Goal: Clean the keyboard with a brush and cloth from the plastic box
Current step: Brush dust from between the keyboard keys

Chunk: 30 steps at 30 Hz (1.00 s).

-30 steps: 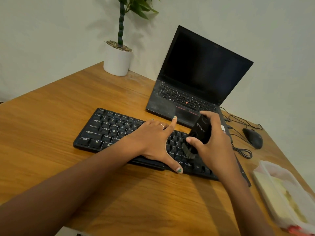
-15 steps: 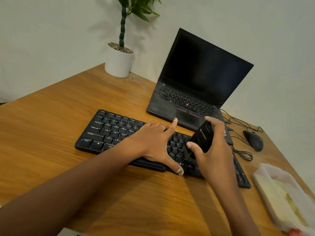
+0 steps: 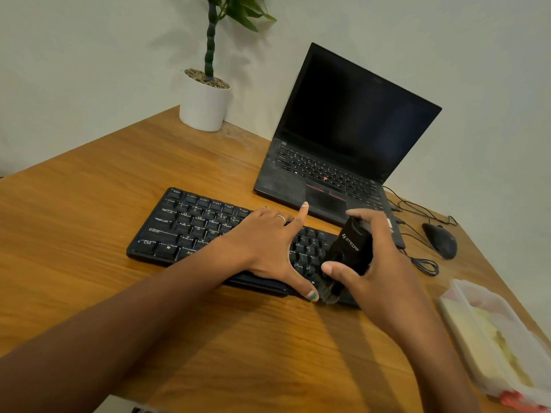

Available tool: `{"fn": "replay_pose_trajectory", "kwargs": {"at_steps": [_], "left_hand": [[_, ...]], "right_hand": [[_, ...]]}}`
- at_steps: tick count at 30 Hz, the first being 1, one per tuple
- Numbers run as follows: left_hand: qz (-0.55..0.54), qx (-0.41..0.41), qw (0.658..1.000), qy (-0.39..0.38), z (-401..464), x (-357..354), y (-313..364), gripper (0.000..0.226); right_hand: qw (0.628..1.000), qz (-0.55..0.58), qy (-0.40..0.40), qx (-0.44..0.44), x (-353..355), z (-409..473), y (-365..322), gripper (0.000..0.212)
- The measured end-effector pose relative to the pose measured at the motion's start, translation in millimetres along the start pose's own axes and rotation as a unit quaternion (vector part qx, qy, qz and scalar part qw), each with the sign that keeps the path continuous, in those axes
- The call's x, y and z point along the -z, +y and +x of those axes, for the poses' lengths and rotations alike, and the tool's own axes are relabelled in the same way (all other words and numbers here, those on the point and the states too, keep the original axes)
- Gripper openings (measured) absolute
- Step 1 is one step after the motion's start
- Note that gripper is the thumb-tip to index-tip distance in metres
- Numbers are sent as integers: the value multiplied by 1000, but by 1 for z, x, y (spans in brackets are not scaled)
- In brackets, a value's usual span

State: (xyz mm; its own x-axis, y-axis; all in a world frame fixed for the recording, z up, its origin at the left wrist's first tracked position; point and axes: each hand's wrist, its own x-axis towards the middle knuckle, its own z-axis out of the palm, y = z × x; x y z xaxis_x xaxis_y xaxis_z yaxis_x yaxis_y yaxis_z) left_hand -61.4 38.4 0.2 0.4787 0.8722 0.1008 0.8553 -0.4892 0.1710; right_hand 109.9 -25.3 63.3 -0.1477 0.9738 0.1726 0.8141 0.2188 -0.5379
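Your right hand (image 3: pixel 384 272) grips the black brush (image 3: pixel 347 254), bristles down on the black keyboard (image 3: pixel 190 228); your left hand (image 3: pixel 268 245) rests flat, fingers spread, on its keys.

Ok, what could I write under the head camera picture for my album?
Right hand sweeps a black brush over a black keyboard while the flat left hand steadies it on a wooden desk.

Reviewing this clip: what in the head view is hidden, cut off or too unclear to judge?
- Keyboard: middle keys hidden under the left hand; right end hidden behind the right hand and brush.
- Brush bristles: blurred, contact with the keys uncertain.
- Plastic box: cut off by the right edge; contents only a pale blur through its wall.
- Brush logo: too small to read.
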Motion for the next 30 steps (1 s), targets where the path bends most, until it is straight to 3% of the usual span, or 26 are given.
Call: {"fn": "replay_pose_trajectory", "kwargs": {"at_steps": [5, 11, 17, 21, 23, 30], "left_hand": [[-3, 0, 1000, -6, -1, 1, 0, 139], [-11, -4, 1000, -5, 0, 1, 0, 140], [-17, -9, 1000, -17, -3, 4, 1, 138], [-18, -11, 1000, -17, -1, 2, -2, 141], [-21, -14, 999, -20, 0, 1, -1, 141], [-20, -15, 999, -38, -1, 4, 1, 138]], "right_hand": [[988, -38, 149, 3, -20, 1, 2, 72], [999, 24, 28, -5, 2, -6, 7, 70], [982, 52, 179, 38, -28, -5, 12, 73], [995, 95, 26, -2, 6, -6, 14, 70], [996, 87, -7, -4, 13, -6, 15, 68], [987, 84, 136, 19, -11, -11, 19, 71]]}}
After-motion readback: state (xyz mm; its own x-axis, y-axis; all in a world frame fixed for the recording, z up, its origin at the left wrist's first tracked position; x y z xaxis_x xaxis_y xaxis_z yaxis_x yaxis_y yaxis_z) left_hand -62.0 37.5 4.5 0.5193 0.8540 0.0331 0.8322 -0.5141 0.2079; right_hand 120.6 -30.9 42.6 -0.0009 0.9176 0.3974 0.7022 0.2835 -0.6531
